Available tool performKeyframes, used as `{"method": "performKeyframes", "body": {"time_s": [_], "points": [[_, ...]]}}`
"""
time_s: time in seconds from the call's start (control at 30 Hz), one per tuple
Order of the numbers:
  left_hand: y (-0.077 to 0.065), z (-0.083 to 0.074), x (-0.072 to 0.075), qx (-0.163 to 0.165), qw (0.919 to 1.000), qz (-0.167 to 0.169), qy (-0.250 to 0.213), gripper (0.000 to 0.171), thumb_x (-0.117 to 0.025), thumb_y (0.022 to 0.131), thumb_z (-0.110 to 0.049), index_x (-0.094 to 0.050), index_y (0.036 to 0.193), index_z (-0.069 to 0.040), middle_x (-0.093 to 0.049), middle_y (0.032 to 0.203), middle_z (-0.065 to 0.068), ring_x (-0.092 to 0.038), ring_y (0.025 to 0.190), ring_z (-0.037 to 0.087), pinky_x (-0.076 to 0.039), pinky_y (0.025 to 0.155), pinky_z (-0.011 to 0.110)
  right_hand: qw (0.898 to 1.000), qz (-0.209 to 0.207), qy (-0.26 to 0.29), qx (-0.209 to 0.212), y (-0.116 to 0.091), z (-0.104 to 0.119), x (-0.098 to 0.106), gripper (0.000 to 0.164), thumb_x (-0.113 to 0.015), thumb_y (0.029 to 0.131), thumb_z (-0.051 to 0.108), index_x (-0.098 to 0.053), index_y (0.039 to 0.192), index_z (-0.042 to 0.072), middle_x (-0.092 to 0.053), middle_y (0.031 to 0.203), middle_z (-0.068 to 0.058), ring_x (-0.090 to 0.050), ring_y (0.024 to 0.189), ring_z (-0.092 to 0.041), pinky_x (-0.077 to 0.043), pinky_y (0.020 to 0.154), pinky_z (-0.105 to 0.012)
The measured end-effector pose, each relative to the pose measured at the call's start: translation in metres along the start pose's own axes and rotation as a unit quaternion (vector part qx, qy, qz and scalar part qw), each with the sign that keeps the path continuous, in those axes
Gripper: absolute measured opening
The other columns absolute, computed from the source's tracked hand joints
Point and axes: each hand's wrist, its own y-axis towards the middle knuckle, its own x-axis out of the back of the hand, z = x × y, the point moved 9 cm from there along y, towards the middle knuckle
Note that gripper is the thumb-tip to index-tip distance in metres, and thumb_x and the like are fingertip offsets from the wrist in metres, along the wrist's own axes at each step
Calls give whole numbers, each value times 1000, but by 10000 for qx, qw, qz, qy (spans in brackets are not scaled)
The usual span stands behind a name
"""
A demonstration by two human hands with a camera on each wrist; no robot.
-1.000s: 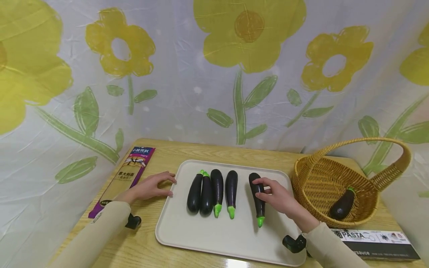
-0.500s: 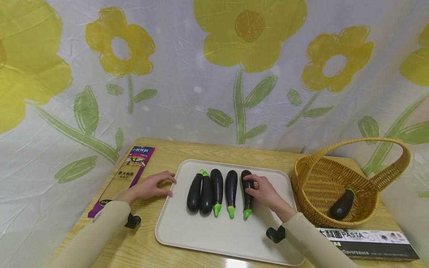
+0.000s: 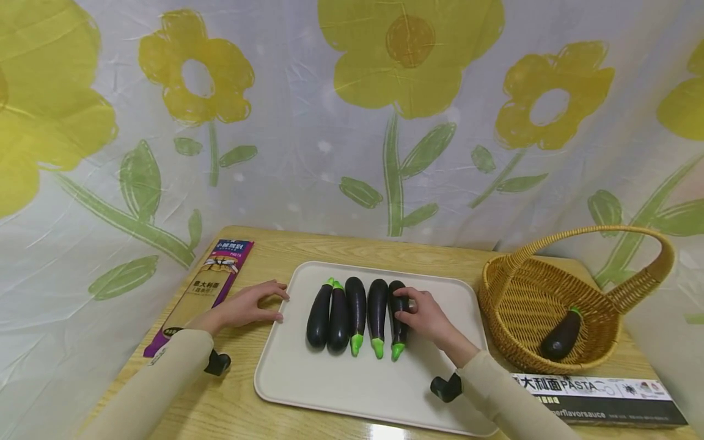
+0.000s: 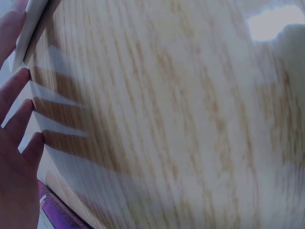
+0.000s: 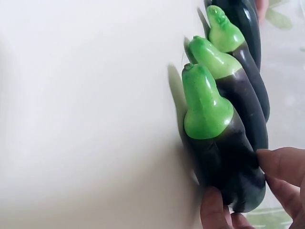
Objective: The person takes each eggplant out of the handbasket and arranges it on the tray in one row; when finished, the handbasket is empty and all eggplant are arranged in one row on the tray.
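Note:
My right hand [image 3: 431, 319] pinches a dark purple eggplant [image 3: 398, 335] with a green stem, at the right end of a row on the cream tray [image 3: 352, 391]. In the right wrist view, fingertips lie on both sides of that eggplant's [image 5: 224, 162] round end. Close at its left is another eggplant [image 3: 377, 308], stem toward me. Further left is a third eggplant [image 3: 356, 305] pointing the same way, then two eggplants [image 3: 318, 321] with stems at the far end. At the tray's left edge, my left hand [image 3: 247, 307] rests with relaxed, spread fingers.
A wicker basket [image 3: 497, 327] with a tall handle stands right of the tray, one eggplant [image 3: 562, 336] inside. Below it lies a black and white pasta box [image 3: 610, 410], partly behind my right sleeve. A purple-edged pasta packet [image 3: 203, 286] lies at the left.
My right hand has slid the rightmost eggplant left along the tray, close to the row. The neighbouring eggplant has shifted slightly left. My left hand stays put.

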Motion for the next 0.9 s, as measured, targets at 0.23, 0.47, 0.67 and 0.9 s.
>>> {"method": "performKeyframes", "body": {"time_s": [0.23,0.47,0.67,0.9], "points": [[-1,-1,1,-77,10000,-33,-11,45,-74,86,-40,-63,123,-18,-47,146,16,-28,142,43,-22,113,60,10000,3,5,-43,0,2,-4,41,-69,87,0,-59,126,6,-43,127,-27,-52,70,-15,-44,57,-26],[0,-1,1,-72,10000,-36,30,44,-74,86,-40,-63,123,-19,-47,147,15,-28,142,42,-22,113,60,9999,-2,78,-142,-3,3,-3,40,-68,87,1,-59,126,6,-42,131,-28,-57,77,-17,-48,59,-27],[0,-2,1,-40,10000,-17,-3,44,-75,86,-38,-63,123,-18,-47,147,16,-27,142,43,-21,114,61,9998,-8,124,-159,-3,2,-3,41,-68,88,2,-58,127,7,-40,134,-28,-63,87,-21,-51,62,-28],[-1,-2,1,-6,10000,-12,1,44,-75,86,-38,-63,123,-18,-47,147,16,-27,142,43,-21,114,61,9998,-68,202,-54,-10,0,2,43,-68,88,2,-58,129,7,-40,134,-31,-64,107,-36,-56,73,-34]]}}
